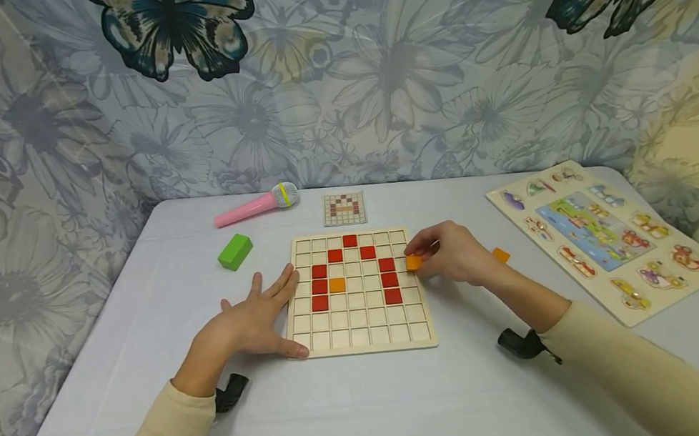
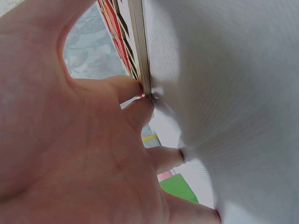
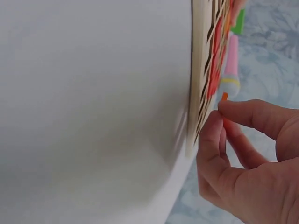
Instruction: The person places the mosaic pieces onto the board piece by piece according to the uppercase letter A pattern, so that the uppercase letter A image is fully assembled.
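Observation:
A wooden grid board (image 1: 363, 337) lies on the white table, with several red tiles (image 1: 387, 265) set in an arch pattern and one orange tile (image 1: 336, 285) in a cell at left. My left hand (image 1: 251, 324) is spread along the board's left edge, thumb at the near corner and fingertips farther up. In the left wrist view, its palm and fingers (image 2: 163, 159) reach toward the board's side. Between thumb and fingers, my right hand (image 1: 453, 253) pinches another orange tile (image 1: 413, 262) over the board's right edge; the right wrist view shows this tile (image 3: 225, 96) edge-on.
Beyond the board lies a small pattern card (image 1: 344, 209). A pink toy microphone (image 1: 248, 209) and a green block (image 1: 235, 252) are at back left. One more orange tile (image 1: 500, 255) shows past my right wrist. On the right lies a picture puzzle board (image 1: 602, 285).

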